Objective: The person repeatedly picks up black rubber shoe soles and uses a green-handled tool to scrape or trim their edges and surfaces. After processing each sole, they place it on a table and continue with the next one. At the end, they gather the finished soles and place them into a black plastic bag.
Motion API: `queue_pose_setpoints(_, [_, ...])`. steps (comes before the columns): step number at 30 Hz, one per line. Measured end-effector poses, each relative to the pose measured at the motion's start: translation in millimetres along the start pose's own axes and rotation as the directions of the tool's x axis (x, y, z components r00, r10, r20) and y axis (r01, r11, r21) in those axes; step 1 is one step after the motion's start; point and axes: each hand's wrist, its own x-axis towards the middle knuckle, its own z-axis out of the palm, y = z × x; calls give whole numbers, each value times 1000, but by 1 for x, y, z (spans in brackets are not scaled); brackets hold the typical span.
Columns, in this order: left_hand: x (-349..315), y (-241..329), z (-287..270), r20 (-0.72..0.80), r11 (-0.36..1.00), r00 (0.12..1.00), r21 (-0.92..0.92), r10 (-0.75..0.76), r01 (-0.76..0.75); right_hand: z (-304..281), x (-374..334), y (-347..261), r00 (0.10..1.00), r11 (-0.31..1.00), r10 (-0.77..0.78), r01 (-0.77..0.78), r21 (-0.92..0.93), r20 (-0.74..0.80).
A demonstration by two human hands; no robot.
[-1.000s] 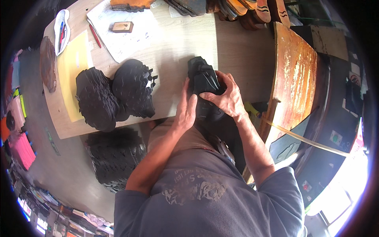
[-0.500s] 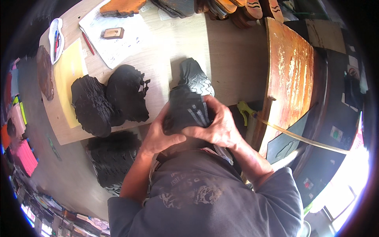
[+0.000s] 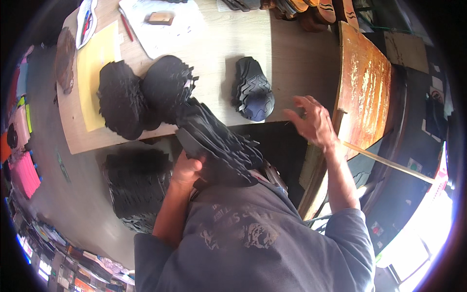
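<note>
Black, rubbery-looking layers are forming the loose stack of soles (image 3: 219, 141) that the left hand (image 3: 187, 170) is gripping alone, thumb pressing the side nearest it, while the right hand (image 3: 314, 124) is holding nothing, its fingers spreading loosely over the near edge of the table (image 3: 301, 63). The held stack is slanting in front of the person's shirt (image 3: 233, 219), its far end reaching the right-hand pile (image 3: 165, 85) of the two on the left; a smaller stack (image 3: 255, 92) is standing apart on the tabletop. With one hand bearing uneven, fanning layers, the soles could be sliding out and dropping off the front if the grip slackens or the tilt steepens; knocking that pile could also be upsetting its ragged edge. The left fingers are hiding beneath the stack, so their hold is staying unclear, as is whether stack and pile are touching. Shadow is obscuring the dark bundle (image 3: 136, 187) below the table.
</note>
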Motion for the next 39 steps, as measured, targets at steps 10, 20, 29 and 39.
queue_pose_setpoints(10, [-72,26,-43,166,875,865,-198,474,-441,52,-20,48,836,812,338,-27,-583,433])
queue_pose_setpoints(20, [-177,75,-97,-17,529,568,-339,823,-778,5,-115,-111,813,986,-20,-80,146,581])
queue_pose_setpoints(29, [-228,82,-138,-72,399,480,-455,875,-796,-3,-153,-252,801,885,-460,378,273,383])
queue_pose_setpoints(39, [-262,68,-147,-262,347,455,-370,851,-862,-13,-145,-275,857,918,-359,253,305,369])
